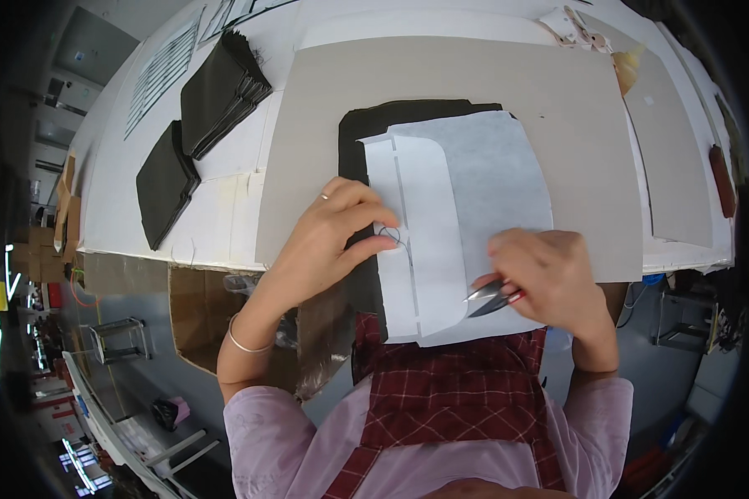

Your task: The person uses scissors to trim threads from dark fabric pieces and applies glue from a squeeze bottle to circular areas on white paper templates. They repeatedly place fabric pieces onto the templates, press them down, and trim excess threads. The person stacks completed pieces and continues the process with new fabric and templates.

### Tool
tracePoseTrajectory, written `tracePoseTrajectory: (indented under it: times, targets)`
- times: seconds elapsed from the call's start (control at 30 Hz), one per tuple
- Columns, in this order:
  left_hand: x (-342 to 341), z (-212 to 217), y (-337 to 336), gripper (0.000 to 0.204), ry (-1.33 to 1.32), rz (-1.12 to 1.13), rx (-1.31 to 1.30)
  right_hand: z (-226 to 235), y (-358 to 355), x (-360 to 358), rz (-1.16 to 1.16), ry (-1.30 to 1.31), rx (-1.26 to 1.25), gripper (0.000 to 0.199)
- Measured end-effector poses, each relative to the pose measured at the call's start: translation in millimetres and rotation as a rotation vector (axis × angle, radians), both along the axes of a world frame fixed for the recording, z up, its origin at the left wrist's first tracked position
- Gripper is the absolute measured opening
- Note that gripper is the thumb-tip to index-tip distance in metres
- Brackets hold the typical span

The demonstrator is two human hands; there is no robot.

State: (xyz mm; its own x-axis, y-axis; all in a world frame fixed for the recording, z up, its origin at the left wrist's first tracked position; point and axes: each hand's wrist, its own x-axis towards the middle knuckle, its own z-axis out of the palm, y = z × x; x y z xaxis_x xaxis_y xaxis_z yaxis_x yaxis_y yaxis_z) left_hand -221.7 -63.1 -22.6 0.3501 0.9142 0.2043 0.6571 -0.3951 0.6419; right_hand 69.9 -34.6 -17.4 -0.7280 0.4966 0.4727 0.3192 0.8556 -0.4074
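Note:
A pale bluish-white fabric piece (499, 179) lies over a dark fabric piece (366, 125) at the near edge of the table. On top of it is a white panel (437, 241) with rounded corners on one side and a grey line down its length. My left hand (341, 229) pinches a thin dark looped thread (389, 235) over that line, thumb and forefinger together. Gripped in my right hand (549, 270) are small thread snips (487, 299) with a bit of red on them. Their pointed blades are over the panel's right edge, slightly apart.
Beneath the pieces lies a large grey board (591, 150) on the white table. Two stacks of folded dark fabric (220, 96) sit at the far left. A brown tool-like object (721, 181) rests at the right edge. An open cardboard box (195, 324) stands below the table's left side.

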Motion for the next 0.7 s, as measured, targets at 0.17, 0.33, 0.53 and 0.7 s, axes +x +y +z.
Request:
tracePoseTrajectory:
  times: [0.17,0.33,0.53,0.7]
  targets:
    - [-6,-15,14,0.010,-0.118,-0.062,-0.051,-11,-3,-27,0.140,-0.194,0.119,0.024]
    - [-9,-28,5,0.010,-0.765,0.072,-0.370,-13,-1,-35,0.182,-0.260,0.134,0.028]
    - [-13,-2,6,0.026,-0.243,0.019,-0.202,-18,4,-43,0.198,-0.276,0.140,0.025]
    - [-19,-22,13,0.014,-0.137,-0.103,0.002,-14,10,-48,0.244,-0.287,0.135,0.016]
